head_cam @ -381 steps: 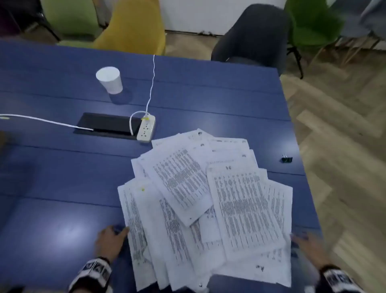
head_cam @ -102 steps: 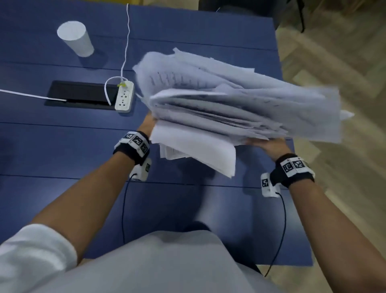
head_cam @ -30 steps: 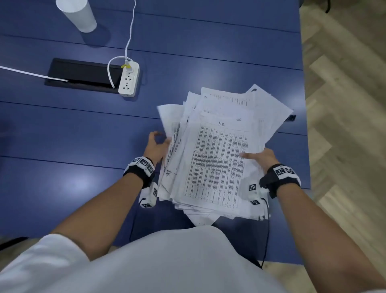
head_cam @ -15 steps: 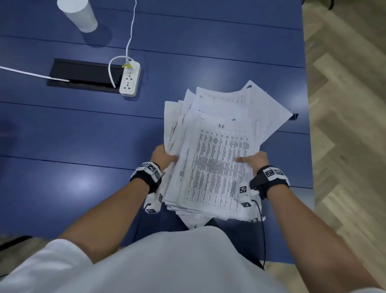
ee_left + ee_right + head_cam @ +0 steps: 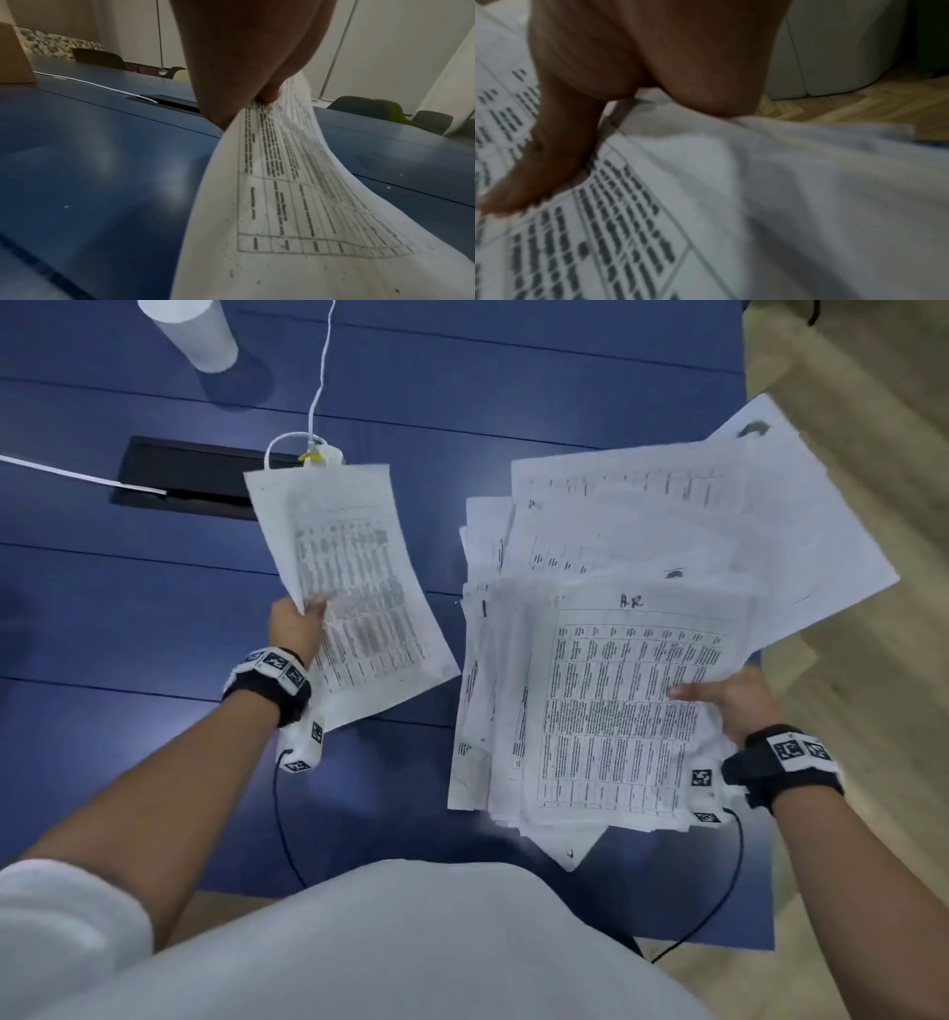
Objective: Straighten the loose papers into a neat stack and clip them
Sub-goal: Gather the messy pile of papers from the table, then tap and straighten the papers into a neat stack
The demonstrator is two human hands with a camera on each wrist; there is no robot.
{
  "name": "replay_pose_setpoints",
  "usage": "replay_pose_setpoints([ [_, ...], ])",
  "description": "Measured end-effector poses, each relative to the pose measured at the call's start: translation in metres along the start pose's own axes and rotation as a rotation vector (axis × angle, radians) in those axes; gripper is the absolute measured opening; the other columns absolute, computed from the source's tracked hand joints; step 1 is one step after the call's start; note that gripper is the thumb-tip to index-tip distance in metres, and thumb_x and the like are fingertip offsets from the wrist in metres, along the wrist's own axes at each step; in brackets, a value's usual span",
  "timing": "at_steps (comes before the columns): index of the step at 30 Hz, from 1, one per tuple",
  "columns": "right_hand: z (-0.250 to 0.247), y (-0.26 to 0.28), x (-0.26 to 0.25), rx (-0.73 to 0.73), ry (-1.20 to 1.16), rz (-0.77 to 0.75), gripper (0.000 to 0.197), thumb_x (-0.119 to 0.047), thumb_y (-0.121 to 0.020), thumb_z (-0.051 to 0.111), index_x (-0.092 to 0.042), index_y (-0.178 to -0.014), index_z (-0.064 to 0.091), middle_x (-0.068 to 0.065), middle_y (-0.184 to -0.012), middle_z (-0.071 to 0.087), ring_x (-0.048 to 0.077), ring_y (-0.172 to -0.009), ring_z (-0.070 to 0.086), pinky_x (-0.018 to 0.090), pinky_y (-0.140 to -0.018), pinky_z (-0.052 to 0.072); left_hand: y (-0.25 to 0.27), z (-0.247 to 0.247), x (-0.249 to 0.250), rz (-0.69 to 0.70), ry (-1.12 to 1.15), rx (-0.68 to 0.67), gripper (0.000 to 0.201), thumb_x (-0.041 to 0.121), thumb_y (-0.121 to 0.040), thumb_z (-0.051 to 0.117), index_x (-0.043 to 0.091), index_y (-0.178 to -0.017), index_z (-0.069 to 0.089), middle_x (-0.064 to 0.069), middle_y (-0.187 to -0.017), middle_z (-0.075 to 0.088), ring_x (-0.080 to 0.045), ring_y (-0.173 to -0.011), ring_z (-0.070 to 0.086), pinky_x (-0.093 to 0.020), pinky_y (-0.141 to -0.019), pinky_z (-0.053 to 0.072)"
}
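My left hand pinches a small bunch of printed sheets by their left edge and holds them above the blue table. The left wrist view shows those sheets curving down from my fingers. My right hand grips the big uneven pile of papers at its right edge, thumb on the top page marked "A.R". In the right wrist view my thumb presses on that top page. The pile's sheets fan out at different angles. No clip is in view.
A white paper cup stands at the far left. A white power strip with its cable lies beside a black cable hatch. The table's right edge borders wooden floor. Chairs stand beyond the table.
My left hand has pulled a few sheets off the pile and carried them to the left. The right hand keeps the rest, now shifted right so the two bundles are apart.
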State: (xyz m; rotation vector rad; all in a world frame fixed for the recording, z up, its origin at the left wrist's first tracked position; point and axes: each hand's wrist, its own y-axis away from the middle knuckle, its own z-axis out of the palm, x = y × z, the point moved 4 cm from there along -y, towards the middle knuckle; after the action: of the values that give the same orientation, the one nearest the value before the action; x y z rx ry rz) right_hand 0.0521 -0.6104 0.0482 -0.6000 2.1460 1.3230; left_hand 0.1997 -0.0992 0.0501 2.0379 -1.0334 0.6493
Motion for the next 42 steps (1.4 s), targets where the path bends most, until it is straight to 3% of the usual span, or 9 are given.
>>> replay_pose_setpoints([
  [3,0.006,0.000,-0.022,-0.045,-0.067,-0.051,0.074,-0.008,-0.054,0.090,0.011,-0.115,0.053,0.002,-0.099,0.066,0.001,-0.088,0.063,0.012,-0.071,0.045,0.005,0.024,0.007,-0.002,0.100,-0.135,0.026,0.030,-0.095,0.055,0.007,-0.108,0.056,-0.012,-0.095,0.059,-0.026,-0.090,0.060,-0.033,-0.070,0.046],
  [7,0.033,-0.006,-0.044,-0.132,-0.068,-0.031,0.083,-0.019,-0.047,0.096,0.006,-0.114,0.055,0.009,-0.116,0.063,0.017,-0.116,0.055,0.034,-0.101,0.042,0.030,0.083,0.012,-0.125,0.251,-0.455,0.031,0.027,-0.095,0.057,0.003,-0.115,0.062,-0.011,-0.097,0.067,-0.031,-0.092,0.065,-0.030,-0.071,0.057],
  [10,0.060,-0.024,-0.045,-0.125,0.038,0.034,0.033,-0.004,-0.069,0.083,-0.002,-0.089,0.056,0.005,-0.087,0.059,0.009,-0.083,0.062,0.016,-0.073,0.050,0.053,0.116,0.010,-0.304,0.311,-0.708,0.054,0.050,-0.093,0.050,0.008,-0.126,0.059,-0.011,-0.114,0.069,-0.030,-0.107,0.065,-0.046,-0.092,0.053],
  [13,0.083,-0.032,-0.036,-0.093,0.149,0.090,0.101,-0.037,-0.044,0.095,0.009,-0.123,0.052,0.021,-0.117,0.063,0.023,-0.103,0.062,0.034,-0.086,0.052,0.072,0.127,0.010,-0.390,0.463,-0.835,0.072,0.068,-0.091,0.023,0.017,-0.129,0.058,-0.008,-0.126,0.063,-0.026,-0.117,0.059,-0.041,-0.100,0.047],
  [18,0.093,-0.039,-0.017,0.050,0.136,0.126,0.097,-0.020,-0.069,0.086,0.013,-0.141,0.029,0.025,-0.146,0.040,0.035,-0.133,0.041,0.041,-0.103,0.039,0.071,0.113,0.001,-0.124,0.002,-0.631,0.059,0.034,-0.091,0.061,0.009,-0.139,0.039,-0.002,-0.138,0.049,-0.023,-0.123,0.049,-0.037,-0.102,0.040],
  [22,0.096,-0.040,-0.016,0.112,0.139,0.126,0.087,-0.019,-0.069,0.085,0.014,-0.135,0.039,0.024,-0.140,0.047,0.033,-0.126,0.048,0.036,-0.092,0.045,0.086,0.097,-0.041,0.013,-0.237,-0.476,0.067,0.014,-0.076,0.072,0.006,-0.132,0.037,-0.011,-0.130,0.051,-0.028,-0.116,0.052,-0.039,-0.098,0.045],
  [29,0.106,-0.037,-0.021,0.125,0.124,0.122,0.106,-0.024,-0.066,0.087,0.011,-0.145,0.025,0.024,-0.144,0.044,0.032,-0.127,0.049,0.043,-0.099,0.046,0.144,0.081,-0.103,-0.231,-0.236,-0.417,0.048,0.021,-0.086,0.064,0.004,-0.116,0.031,-0.008,-0.109,0.050,-0.024,-0.093,0.053,-0.030,-0.075,0.047],
  [36,0.116,-0.037,-0.013,0.117,0.203,0.136,0.123,-0.043,-0.052,0.091,0.009,-0.144,0.028,0.020,-0.143,0.044,0.032,-0.130,0.046,0.052,-0.100,0.044,0.195,0.096,-0.132,-0.397,-0.001,-0.539,0.025,0.010,-0.073,0.073,-0.007,-0.092,0.067,-0.018,-0.083,0.070,-0.027,-0.074,0.068,-0.047,-0.071,0.060],
  [42,0.125,-0.011,-0.031,0.337,0.790,-0.173,0.115,-0.038,-0.076,0.078,-0.020,-0.153,-0.004,0.016,-0.159,0.009,0.037,-0.143,0.018,0.057,-0.111,0.020,0.213,0.106,-0.132,-0.436,0.257,-0.466,0.017,-0.010,-0.076,0.071,-0.001,-0.089,0.063,-0.010,-0.083,0.066,-0.021,-0.075,0.065,-0.031,-0.058,0.060],
])
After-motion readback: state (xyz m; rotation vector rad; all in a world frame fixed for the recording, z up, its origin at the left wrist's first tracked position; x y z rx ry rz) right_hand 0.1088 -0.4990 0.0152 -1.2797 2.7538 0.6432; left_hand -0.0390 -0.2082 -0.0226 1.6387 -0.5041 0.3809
